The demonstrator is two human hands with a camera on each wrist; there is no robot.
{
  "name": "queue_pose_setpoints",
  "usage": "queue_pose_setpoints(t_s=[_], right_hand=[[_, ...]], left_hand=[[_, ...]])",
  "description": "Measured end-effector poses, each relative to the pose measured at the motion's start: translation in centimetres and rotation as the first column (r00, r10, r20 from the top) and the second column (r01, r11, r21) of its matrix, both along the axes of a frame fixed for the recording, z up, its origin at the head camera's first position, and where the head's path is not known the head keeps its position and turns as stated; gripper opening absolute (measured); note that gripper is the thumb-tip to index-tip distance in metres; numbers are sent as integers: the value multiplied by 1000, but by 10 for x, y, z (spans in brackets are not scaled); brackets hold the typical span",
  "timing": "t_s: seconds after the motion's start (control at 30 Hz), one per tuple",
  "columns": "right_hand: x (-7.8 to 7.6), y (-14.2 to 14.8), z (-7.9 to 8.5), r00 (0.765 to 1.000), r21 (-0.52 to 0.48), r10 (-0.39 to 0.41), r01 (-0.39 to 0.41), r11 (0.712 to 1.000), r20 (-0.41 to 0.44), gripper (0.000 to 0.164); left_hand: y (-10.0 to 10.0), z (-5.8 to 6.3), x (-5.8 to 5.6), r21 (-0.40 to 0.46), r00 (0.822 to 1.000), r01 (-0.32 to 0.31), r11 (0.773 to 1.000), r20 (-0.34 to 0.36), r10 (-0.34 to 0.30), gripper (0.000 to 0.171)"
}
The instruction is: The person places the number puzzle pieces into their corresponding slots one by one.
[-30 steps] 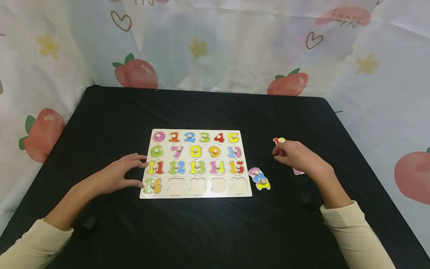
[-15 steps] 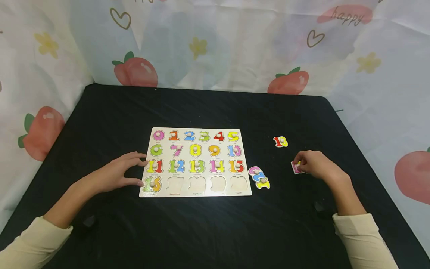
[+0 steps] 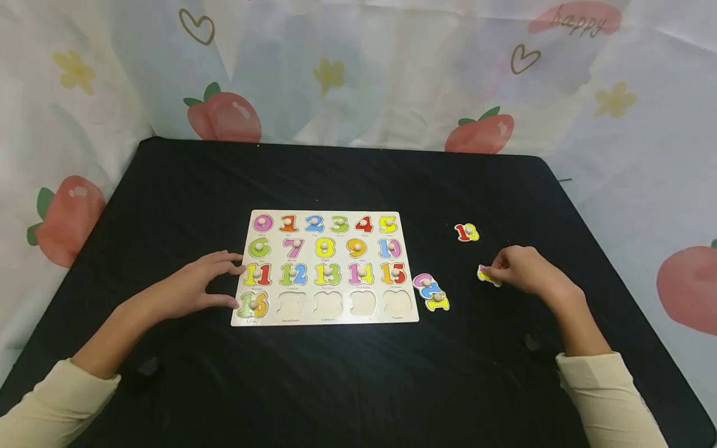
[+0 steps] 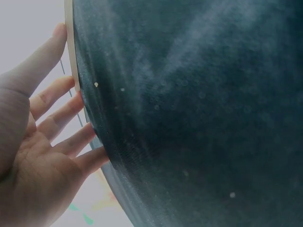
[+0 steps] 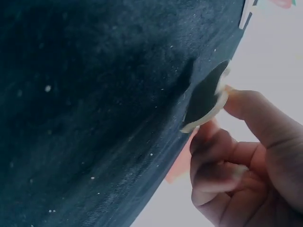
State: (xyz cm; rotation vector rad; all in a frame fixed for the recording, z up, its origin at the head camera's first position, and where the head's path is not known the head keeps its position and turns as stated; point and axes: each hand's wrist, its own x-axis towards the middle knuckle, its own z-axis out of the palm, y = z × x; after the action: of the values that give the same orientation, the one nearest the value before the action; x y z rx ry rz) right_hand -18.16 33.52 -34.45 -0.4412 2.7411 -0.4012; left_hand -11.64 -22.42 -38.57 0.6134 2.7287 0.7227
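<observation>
In the head view my right hand (image 3: 529, 270) pinches a pink-and-yellow number puzzle piece (image 3: 483, 273) between thumb and fingertips, right of the board. The right wrist view shows the same puzzle piece (image 5: 208, 97) tilted, its dark underside facing the camera; its number is hidden. My left hand (image 3: 193, 287) touches the left edge of the wooden number puzzle board (image 3: 310, 306) with thumb and fingers spread. Knobbed pieces 0 to 16 sit in the board. Several bare recesses fill the rest of its bottom row.
Overlapping pink, blue and yellow number pieces (image 3: 431, 292) lie close to the board's right edge. Farther back on the right is a red-and-yellow number piece (image 3: 467, 233). Black cloth (image 3: 336, 386) covers the table, and a printed curtain (image 3: 381, 74) stands behind it.
My right hand has moved right, away from the red-and-yellow piece, and taken hold of the pink-and-yellow one, which is now tilted. The left hand stays at the board's edge.
</observation>
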Motion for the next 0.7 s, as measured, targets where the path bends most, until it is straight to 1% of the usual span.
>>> queue_pose_setpoints(t_s=[0.07, 0.2, 0.43, 0.6, 0.7], right_hand=[[1, -4, 1, 999, 2, 5, -5, 1000, -32, 24], [4, -13, 3, 998, -2, 0, 0, 1000, -60, 23], [5, -37, 4, 998, -20, 18, -19, 1000, -60, 23], [1, -56, 3, 995, -42, 45, -49, 998, -86, 23], [0, -67, 3, 996, -54, 53, -57, 997, -77, 22]], left_hand=[[0, 0, 0, 0, 1000, 0, 1000, -5, 0, 68], [0, 0, 0, 0, 1000, 5, 1000, -6, -5, 68], [0, 0, 0, 0, 1000, 4, 1000, -6, -4, 68], [0, 0, 0, -4, 1000, 3, 1000, -4, -3, 68], [0, 0, 0, -4, 1000, 6, 1000, 0, -6, 68]])
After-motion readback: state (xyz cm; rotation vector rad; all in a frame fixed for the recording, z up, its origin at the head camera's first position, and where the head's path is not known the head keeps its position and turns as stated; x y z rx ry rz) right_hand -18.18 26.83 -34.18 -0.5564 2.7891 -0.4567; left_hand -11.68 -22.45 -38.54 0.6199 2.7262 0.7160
